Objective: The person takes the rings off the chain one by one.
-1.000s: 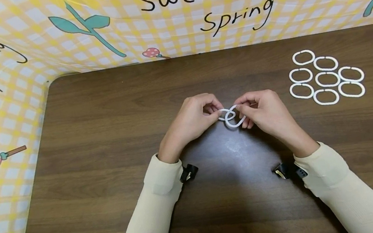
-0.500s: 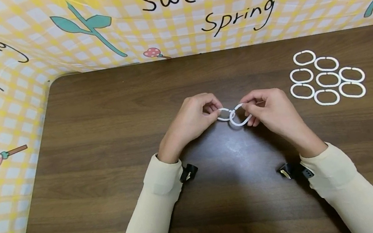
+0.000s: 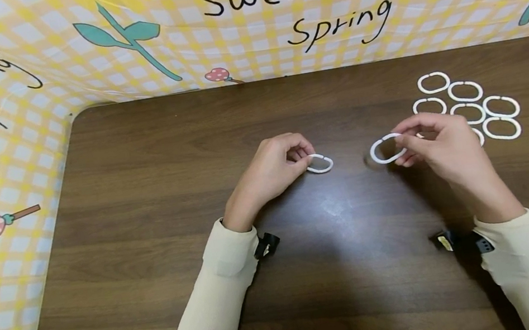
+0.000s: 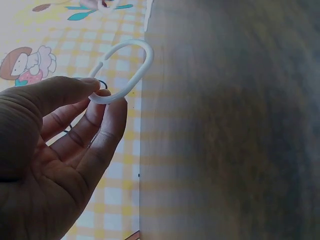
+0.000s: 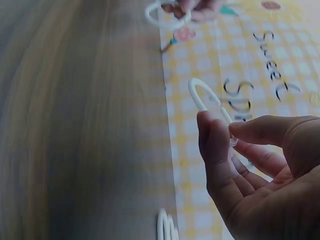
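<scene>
My left hand (image 3: 281, 165) pinches a white oval split ring (image 3: 321, 170) between thumb and fingers near the middle of the table. In the left wrist view that ring (image 4: 148, 62) shows a small gap in its side, close to the thumb. Farther right, my right hand (image 3: 439, 143) pinches a second white split ring (image 3: 380, 160) by its right end. The right wrist view has this ring (image 5: 194, 89) tilted up from the fingertips, its gap near the thumb. The two held rings are apart from each other.
Several more white split rings (image 3: 503, 138) lie in a loose group at the back right, some partly hidden behind my right hand. Yellow checked cloth (image 3: 245, 27) rises along the back and left edges of the brown wooden table (image 3: 164, 139).
The two rings were crossed through each other and are now separate. My right hand has drawn its ring away to the right; my left hand has stayed in place.
</scene>
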Action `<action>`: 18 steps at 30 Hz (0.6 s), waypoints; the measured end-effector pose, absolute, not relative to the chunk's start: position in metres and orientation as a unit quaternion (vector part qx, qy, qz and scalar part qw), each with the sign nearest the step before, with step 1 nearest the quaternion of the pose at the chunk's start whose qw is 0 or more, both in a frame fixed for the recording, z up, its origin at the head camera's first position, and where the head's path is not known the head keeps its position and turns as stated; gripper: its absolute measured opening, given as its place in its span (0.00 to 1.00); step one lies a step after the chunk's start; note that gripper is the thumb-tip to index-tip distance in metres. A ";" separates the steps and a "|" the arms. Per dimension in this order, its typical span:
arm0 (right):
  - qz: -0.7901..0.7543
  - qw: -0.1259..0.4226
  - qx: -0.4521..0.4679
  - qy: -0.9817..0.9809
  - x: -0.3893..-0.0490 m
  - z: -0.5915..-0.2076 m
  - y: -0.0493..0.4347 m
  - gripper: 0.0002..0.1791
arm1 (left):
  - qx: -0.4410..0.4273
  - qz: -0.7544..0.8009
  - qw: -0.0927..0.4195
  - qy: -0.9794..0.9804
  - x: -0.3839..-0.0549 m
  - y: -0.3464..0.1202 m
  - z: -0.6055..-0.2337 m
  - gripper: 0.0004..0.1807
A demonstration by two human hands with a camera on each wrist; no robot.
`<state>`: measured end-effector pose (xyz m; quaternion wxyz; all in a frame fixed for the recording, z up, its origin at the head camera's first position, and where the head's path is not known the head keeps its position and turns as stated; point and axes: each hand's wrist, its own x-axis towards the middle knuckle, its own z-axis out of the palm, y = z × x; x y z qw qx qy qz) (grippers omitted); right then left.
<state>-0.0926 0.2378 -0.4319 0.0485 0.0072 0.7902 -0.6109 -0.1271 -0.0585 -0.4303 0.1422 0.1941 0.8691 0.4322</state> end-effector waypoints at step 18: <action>-0.779 -0.023 0.053 0.624 -0.070 -0.448 0.330 0.13 | 0.191 0.432 0.150 0.869 -0.126 -0.062 -0.431 0.02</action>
